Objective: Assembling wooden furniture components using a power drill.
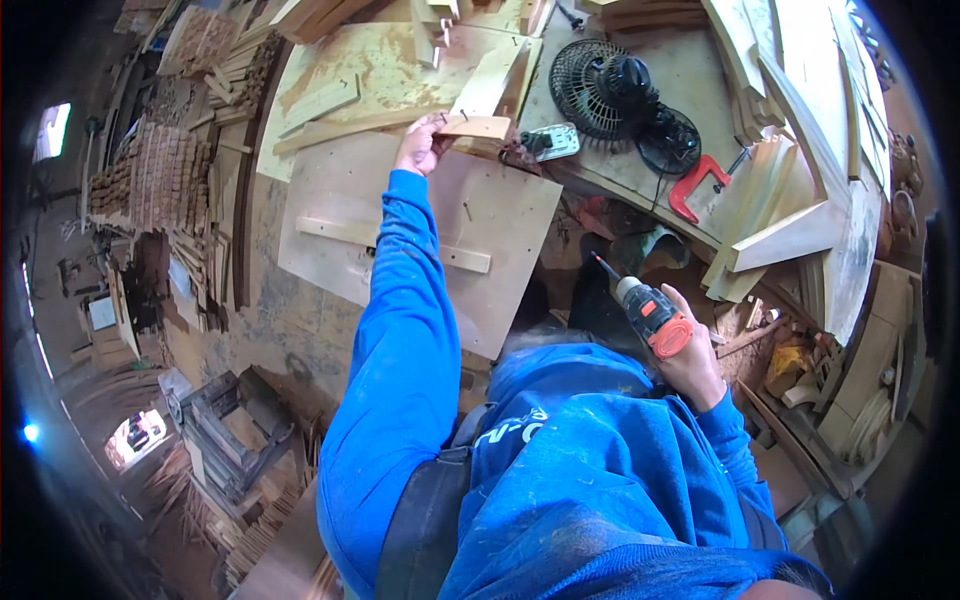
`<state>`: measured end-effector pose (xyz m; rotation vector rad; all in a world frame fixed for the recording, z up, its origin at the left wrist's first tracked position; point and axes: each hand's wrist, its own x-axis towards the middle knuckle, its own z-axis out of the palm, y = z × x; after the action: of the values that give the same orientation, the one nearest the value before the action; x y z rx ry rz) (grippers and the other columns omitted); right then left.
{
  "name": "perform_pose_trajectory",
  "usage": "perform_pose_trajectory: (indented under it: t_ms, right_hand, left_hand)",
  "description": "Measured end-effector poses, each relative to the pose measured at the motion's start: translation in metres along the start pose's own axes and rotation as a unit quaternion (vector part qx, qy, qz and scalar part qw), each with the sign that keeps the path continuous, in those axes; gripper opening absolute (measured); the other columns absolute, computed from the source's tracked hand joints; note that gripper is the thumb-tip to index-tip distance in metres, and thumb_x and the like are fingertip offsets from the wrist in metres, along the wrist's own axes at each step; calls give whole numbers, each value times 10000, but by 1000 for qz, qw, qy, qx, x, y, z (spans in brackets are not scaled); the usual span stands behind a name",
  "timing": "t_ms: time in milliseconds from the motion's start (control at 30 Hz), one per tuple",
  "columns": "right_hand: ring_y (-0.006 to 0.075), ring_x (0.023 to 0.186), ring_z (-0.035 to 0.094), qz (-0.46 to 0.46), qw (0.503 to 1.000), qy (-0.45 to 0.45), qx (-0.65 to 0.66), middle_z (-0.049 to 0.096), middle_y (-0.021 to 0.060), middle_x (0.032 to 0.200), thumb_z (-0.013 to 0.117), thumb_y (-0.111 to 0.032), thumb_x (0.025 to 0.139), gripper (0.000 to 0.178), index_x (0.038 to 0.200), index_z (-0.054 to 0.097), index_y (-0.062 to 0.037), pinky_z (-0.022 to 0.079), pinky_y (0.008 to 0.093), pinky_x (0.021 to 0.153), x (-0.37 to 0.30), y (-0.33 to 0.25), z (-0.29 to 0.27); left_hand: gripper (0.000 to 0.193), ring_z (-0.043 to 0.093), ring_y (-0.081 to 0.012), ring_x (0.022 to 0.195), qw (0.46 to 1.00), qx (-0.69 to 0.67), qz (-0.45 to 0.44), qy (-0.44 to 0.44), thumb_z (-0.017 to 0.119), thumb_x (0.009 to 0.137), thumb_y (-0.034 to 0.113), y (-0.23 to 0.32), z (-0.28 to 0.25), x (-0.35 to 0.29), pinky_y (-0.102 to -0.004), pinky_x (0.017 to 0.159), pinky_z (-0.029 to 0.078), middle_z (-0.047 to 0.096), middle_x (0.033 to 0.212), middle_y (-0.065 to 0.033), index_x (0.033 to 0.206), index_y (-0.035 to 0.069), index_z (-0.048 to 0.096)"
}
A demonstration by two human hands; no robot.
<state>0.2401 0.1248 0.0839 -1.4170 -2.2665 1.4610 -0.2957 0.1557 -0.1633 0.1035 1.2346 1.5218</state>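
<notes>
My left hand [422,146] reaches forward over the workbench, its fingers closed on the end of a short wooden piece [478,127]. A pale board [490,82] lies just beyond that piece, with screws standing up nearby. In my right hand [692,352] is a black and orange cordless drill [654,318], held low beside my body. Its bit points forward and to the left. Below my left forearm lies a flat plywood sheet [400,205] with a wooden strip [392,245] across it.
A black fan [602,92], a red clamp [695,190] and a small metal-cased tool [552,142] rest on the bench to the right. Curved boards [812,130] stack at the far right. Piled wooden blocks [155,180] and an old machine [232,430] stand on the left.
</notes>
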Motion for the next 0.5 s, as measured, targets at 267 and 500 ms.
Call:
perform_pose_trajectory:
  t_ms: [267,500]
  right_hand:
    - [415,977,734,80,995,-63,-15,748,242,1026,763,-99,822,772,1522,438,-92,574,440,857,10,-7,-21]
    - [379,1060,726,65,994,-85,16,736,214,1097,799,-144,825,720,1472,490,-87,556,409,900,37,-19,-32]
  left_hand:
    - [845,350,-331,1491,979,-52,120,156,729,978,356,20,35,7,-439,1244,290,357,1595,-229,1586,-15,275]
    - [675,594,-261,1279,983,134,92,89,711,968,187,-48,71,-166,-404,1096,464,581,1425,-160,1527,-10,387]
